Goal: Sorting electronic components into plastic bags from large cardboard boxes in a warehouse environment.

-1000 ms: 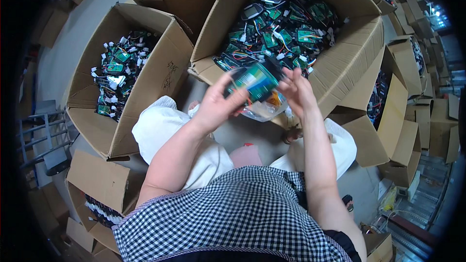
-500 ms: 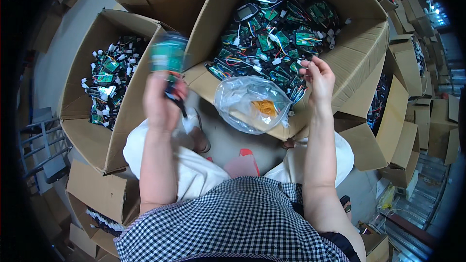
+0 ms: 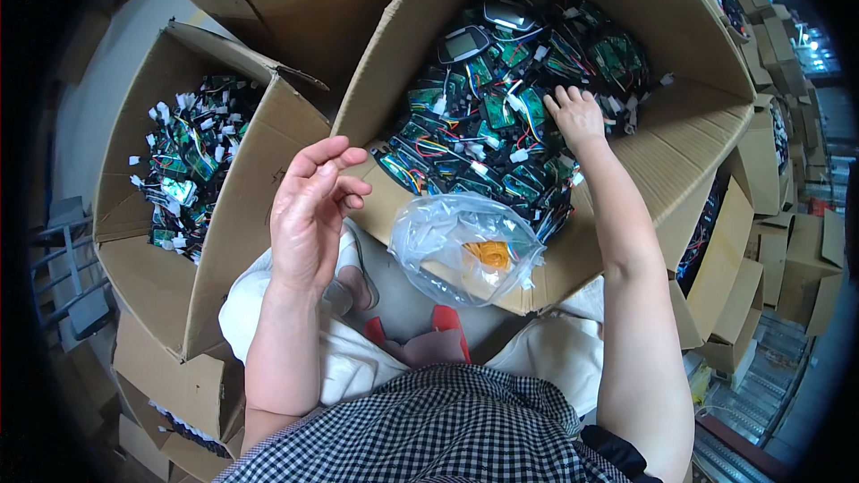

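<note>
My left hand (image 3: pixel 309 210) hovers between the two big boxes, fingers loosely bent and apart, with nothing in it. Farther right, my right hand (image 3: pixel 577 118) reaches into the large cardboard box (image 3: pixel 707 139). Its fingers are spread over a heap of green circuit boards (image 3: pixel 501 112) with coloured wires and white connectors; whether it grips one is not visible. Two display units, one a grey-screened display (image 3: pixel 463 44), lie on this heap. Over the box's front wall sits a clear plastic bag (image 3: pixel 420 246) with yellow-orange bands (image 3: pixel 488 255) inside.
On the left stands a second cardboard box (image 3: pixel 228 241) with more wired circuit boards (image 3: pixel 192 156). A blue-grey metal frame (image 3: pixel 72 277) is beyond it. Smaller cartons (image 3: pixel 716 259) crowd the right side, and another carton (image 3: pixel 165 376) sits at the lower left. Red-edged seat (image 3: pixel 447 331) shows between my knees.
The green circuit board that was in my left hand is gone from it. My right hand has moved forward from above the box's near part onto the heap. The view has shifted slightly.
</note>
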